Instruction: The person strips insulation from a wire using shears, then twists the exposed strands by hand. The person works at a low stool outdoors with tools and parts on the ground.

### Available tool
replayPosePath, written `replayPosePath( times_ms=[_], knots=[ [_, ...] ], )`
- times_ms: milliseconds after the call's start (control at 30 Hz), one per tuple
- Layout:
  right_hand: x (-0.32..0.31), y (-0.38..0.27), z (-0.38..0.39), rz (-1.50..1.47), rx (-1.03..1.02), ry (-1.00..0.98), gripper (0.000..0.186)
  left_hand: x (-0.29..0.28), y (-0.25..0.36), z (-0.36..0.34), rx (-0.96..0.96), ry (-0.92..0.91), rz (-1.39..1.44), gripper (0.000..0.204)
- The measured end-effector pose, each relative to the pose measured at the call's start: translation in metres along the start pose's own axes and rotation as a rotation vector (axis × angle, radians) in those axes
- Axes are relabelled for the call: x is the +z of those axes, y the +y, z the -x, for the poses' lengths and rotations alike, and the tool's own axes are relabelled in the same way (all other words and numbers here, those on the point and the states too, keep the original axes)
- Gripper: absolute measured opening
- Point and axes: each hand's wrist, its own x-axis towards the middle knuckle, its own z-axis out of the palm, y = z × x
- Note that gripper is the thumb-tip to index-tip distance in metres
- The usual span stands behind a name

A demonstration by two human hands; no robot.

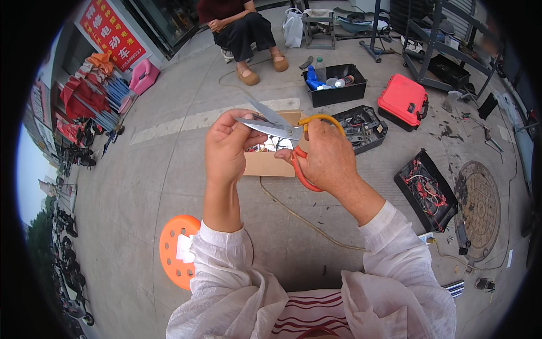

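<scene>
My right hand [332,153] grips a pair of scissors [287,131] with one orange-yellow and one red handle loop. Their long metal blades are spread apart and point left. At the blades, my left hand [224,148] has its fingertips pinched together, and the lower blade crosses in front of them. Something small and dark shows by these fingertips, too little of it to name. Below both hands an open cardboard box [265,165] sits on the ground, with wires and pale parts inside, partly hidden by my hands and the scissors.
An orange stool [169,252] stands at my left. On the right are a black tray of wires [420,195], a red case [402,100], a black parts tray [370,131] and a bin of bottles [339,96]. A seated person [243,39] is ahead. A cable [302,219] crosses the paving.
</scene>
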Motion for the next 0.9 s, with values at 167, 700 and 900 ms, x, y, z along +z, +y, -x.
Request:
replayPosePath(
  times_ms=[167, 700, 900],
  knots=[
    [-0.001, -0.0018, -0.0009, -0.012, 0.032, -0.067, 0.078, 0.0015, 0.0007, 0.0014, -0.028, 0.004, -0.013, 0.012],
    [0.0041, 0.0013, 0.0019, -0.03, 0.0, -0.037, 0.078, -0.0009, -0.0032, -0.0012, -0.026, 0.024, 0.02, 0.012],
    [0.0038, 0.0022, 0.0019, -0.013, -0.005, -0.065, 0.077, -0.0005, -0.003, -0.0005, -0.022, 0.015, 0.03, 0.011]
  ],
)
